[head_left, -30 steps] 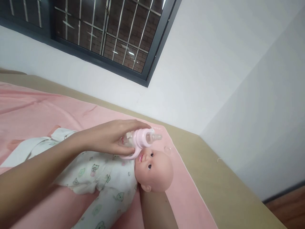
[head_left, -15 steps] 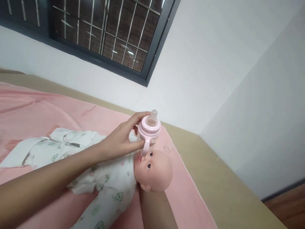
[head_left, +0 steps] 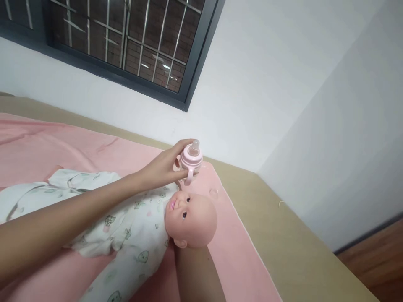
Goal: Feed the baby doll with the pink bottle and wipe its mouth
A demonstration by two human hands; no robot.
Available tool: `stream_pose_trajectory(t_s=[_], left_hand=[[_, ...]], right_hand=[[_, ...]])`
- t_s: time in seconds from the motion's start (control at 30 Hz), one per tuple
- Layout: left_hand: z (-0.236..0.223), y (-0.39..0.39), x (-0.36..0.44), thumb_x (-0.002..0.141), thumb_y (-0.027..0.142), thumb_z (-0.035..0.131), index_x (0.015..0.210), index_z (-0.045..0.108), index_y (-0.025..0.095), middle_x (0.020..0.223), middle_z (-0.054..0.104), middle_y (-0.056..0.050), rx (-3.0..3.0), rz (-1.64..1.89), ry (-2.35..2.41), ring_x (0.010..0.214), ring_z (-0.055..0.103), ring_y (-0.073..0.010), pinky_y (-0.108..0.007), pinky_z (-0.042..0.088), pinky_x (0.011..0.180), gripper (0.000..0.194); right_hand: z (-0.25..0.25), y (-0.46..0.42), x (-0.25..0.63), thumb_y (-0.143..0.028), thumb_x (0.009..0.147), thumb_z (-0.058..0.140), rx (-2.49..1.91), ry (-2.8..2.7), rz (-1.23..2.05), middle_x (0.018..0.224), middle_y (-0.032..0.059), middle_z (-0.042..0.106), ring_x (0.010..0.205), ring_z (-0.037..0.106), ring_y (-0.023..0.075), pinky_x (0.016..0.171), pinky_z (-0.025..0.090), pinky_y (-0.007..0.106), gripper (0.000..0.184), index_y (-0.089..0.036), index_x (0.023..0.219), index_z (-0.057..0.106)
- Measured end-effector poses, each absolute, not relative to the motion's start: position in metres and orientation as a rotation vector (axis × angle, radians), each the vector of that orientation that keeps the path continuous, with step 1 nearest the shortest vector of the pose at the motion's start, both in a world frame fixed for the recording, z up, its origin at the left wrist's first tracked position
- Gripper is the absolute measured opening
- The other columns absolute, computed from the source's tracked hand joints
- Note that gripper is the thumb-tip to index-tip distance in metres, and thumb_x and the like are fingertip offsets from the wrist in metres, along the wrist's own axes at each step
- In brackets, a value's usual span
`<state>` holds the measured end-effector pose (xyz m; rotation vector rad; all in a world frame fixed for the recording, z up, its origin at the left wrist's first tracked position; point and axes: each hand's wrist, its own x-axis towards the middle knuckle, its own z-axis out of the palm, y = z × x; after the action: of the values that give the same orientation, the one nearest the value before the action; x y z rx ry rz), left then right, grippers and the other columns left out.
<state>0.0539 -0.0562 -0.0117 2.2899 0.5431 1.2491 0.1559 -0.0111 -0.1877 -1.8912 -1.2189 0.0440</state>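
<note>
A baby doll (head_left: 189, 218) in a white printed romper lies on its back on a pink blanket (head_left: 248, 268), head toward the right. My left hand (head_left: 162, 170) is closed around a pink baby bottle (head_left: 190, 161) with handles. The bottle stands upright, teat up, just beyond the doll's face near the blanket's far edge. My right forearm (head_left: 197, 272) runs up from the bottom edge and ends under the doll's head. That hand's fingers are hidden beneath the head.
A small clear cap (head_left: 214, 193) lies on the blanket right of the doll's head. The blanket covers a beige surface (head_left: 283, 239) set against a white wall. A barred dark-framed window (head_left: 126, 42) is above. Wooden floor (head_left: 374, 264) shows at the lower right.
The bottle went from lying sideways over the doll's chest and mouth to upright, then moved farther away toward the wall. The doll's head now sits slightly lower left in view.
</note>
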Motion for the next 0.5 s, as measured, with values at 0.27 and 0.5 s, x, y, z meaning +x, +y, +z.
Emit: stream_pose_trajectory(t_s=[0.27, 0.5], left_hand=[[-0.017, -0.026, 0.093, 0.075, 0.019, 0.052, 0.126, 0.043, 0.020, 0.103, 0.065, -0.004, 2.308, 0.962, 0.558, 0.087, 0.063, -0.0201, -0.029, 0.050, 0.073, 0.052], [-0.025, -0.006, 0.110, 0.072, 0.031, 0.057, 0.119, 0.047, 0.020, 0.105, 0.065, -0.005, 2.317, 0.920, 0.674, 0.091, 0.063, -0.0251, -0.033, 0.050, 0.075, 0.050]], right_hand=[[-0.192, 0.012, 0.150, -0.059, 0.046, 0.061, -2.070, -0.416, 0.061, 0.061, 0.0067, 0.052, 0.136, 0.030, 0.0389, 0.100, 0.040, 0.055, 0.031, -0.035, 0.042, 0.041], [-0.206, 0.027, 0.149, -0.065, 0.049, 0.053, -2.183, -0.548, 0.200, 0.061, 0.0065, 0.051, 0.133, 0.034, 0.0381, 0.093, 0.043, 0.056, 0.037, -0.034, 0.042, 0.034]])
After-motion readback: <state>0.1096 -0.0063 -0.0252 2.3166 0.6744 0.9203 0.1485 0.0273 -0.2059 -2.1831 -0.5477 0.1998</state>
